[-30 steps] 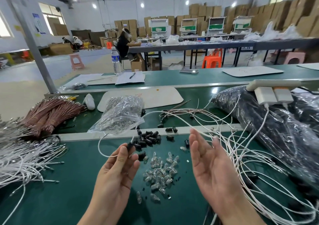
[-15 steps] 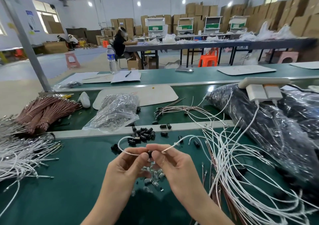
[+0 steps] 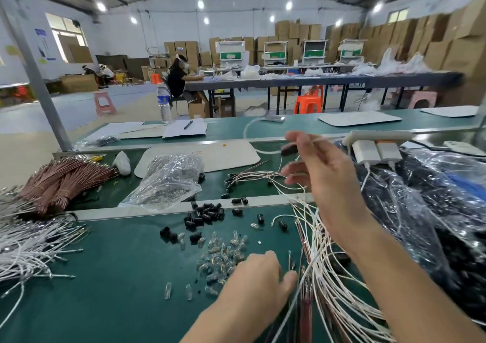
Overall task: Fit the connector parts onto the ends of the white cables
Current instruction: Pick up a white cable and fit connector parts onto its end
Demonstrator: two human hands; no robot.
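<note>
My right hand [image 3: 324, 177] is raised over the back of the green table [image 3: 105, 295] and pinches a white cable [image 3: 248, 128] that carries a black connector part [image 3: 288, 150] at its end; the image is blurred there. My left hand [image 3: 256, 279] lies palm down on the near edge of a pile of small clear parts [image 3: 223, 252], its thumb beside the tangle of white cables [image 3: 331, 277]. Its fingertips are hidden. Loose black connector caps [image 3: 205, 212] lie scattered behind the clear parts.
A bundle of white cables [image 3: 26, 248] and a brown wire bundle [image 3: 60, 182] lie at the left. A clear bag [image 3: 168, 179] sits mid-table before a white board [image 3: 210, 155]. Dark plastic bags [image 3: 434, 211] and a power strip with chargers [image 3: 376, 150] fill the right.
Both hands were together at the table's middle on one cable. Now my right hand has lifted that cable up and to the far right, and my left hand has dropped onto the clear parts.
</note>
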